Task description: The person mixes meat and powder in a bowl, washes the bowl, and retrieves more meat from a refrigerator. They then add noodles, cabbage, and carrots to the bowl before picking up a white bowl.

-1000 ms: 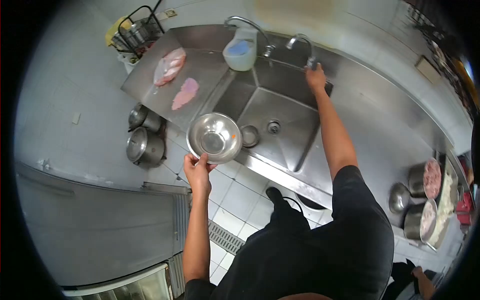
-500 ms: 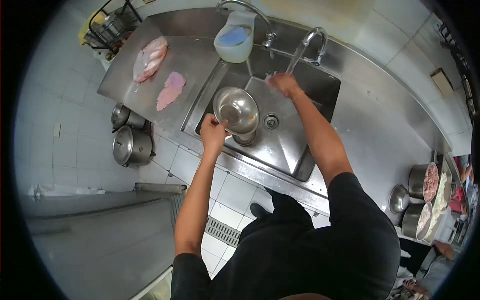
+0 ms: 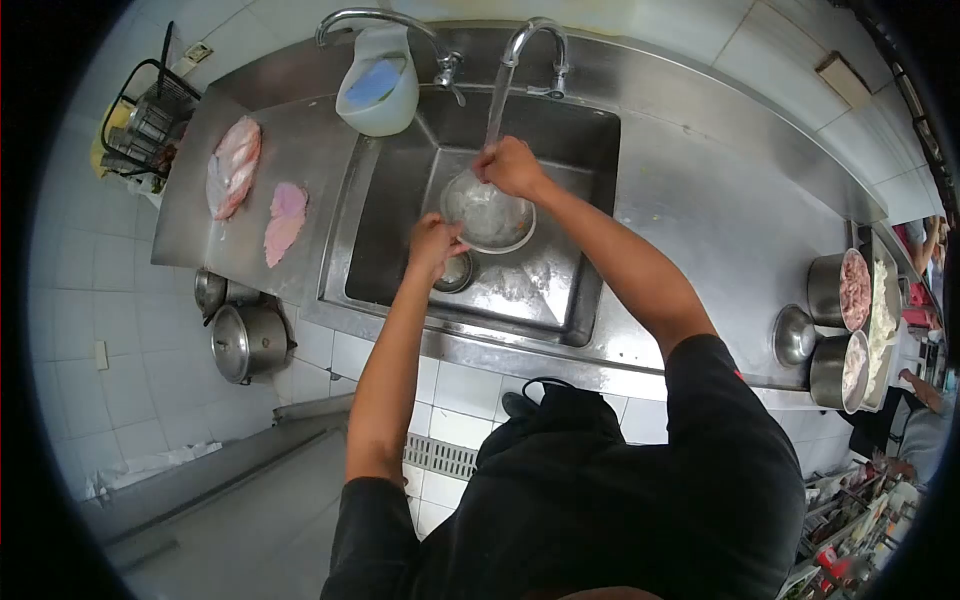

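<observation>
A shiny metal bowl [image 3: 490, 215] is held over the sink [image 3: 400, 215], tilted, with water splashing inside it. My left hand [image 3: 436, 246] grips its near-left rim, thumb and fingers closed on the edge. At the far rim is my right hand [image 3: 512, 168], its fingers bent and closed against the bowl; the fingertips are partly hidden by splashing. Water runs from the right faucet [image 3: 535, 45] onto the right fingers and into the bowl. A smaller metal bowl [image 3: 456, 272] stands on the sink floor below, partly covered by the left hand.
Left of the sink lie a large piece of raw meat [image 3: 234, 168] and a pink piece [image 3: 286, 222]. A white plastic holder [image 3: 380, 110] with a blue sponge stands at the back-left corner. Pots of meat [image 3: 840, 370] and an upturned bowl [image 3: 794, 335] are far right.
My left hand has brought the bowl beneath the running faucet. My right hand, earlier rinsed under the stream alone, now meets the bowl's far rim. The camera view has shifted.
</observation>
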`<control>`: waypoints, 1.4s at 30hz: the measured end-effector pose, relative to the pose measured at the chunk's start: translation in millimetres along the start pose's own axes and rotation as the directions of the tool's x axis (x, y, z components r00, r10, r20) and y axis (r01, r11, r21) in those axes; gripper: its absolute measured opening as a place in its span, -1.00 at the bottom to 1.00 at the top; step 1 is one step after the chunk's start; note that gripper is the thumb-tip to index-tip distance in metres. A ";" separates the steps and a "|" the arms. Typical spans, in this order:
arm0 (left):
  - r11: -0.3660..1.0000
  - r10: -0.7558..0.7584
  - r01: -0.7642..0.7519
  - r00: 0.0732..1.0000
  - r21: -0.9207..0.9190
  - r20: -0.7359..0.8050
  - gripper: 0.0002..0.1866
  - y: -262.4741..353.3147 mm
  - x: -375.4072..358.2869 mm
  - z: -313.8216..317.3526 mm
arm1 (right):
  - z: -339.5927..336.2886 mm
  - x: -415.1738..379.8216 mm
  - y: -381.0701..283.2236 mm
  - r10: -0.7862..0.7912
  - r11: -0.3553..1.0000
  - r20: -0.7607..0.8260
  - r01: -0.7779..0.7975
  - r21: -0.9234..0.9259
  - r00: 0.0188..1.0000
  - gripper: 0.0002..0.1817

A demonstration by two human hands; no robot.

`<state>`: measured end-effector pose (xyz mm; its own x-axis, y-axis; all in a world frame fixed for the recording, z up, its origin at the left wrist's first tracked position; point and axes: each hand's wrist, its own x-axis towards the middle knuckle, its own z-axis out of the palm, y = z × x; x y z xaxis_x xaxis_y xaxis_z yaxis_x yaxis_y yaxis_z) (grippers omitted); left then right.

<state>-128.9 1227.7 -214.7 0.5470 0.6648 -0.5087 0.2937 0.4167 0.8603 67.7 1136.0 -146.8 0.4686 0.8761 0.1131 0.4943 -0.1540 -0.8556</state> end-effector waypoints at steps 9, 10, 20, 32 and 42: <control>0.461 0.471 -0.413 0.864 0.785 0.178 -0.83 51.4 27.3 72.2 | -11.3 16.1 -2.3 -0.178 0.921 0.021 0.174 -0.350 0.984 -0.83; 0.603 0.326 -0.316 0.936 0.733 0.134 -0.82 52.7 28.2 71.2 | -2.8 16.0 -0.3 -0.177 0.925 0.015 0.171 -0.338 0.984 -0.83; 0.996 0.081 -0.078 0.990 0.030 -0.113 -0.82 20.6 9.9 47.3 | -5.0 -3.4 44.6 -0.042 0.871 0.519 0.286 -0.399 0.854 -0.72; 0.935 0.222 -0.155 0.957 0.319 -0.185 -0.82 57.7 -12.3 37.4 | 10.8 -25.3 73.9 0.055 0.667 0.416 0.276 -0.692 0.908 -0.57; 0.815 0.386 -0.251 0.907 0.522 -0.168 -0.87 57.5 -16.4 51.0 | 15.8 -50.5 59.0 -0.031 0.847 0.530 0.304 -0.437 0.848 -0.71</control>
<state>-81.0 1209.2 -155.2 0.4781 0.8679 -0.1345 0.5119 -0.1509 0.8457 61.7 1089.9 -210.9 -0.0062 0.9894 -0.1452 0.8808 -0.0634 -0.4692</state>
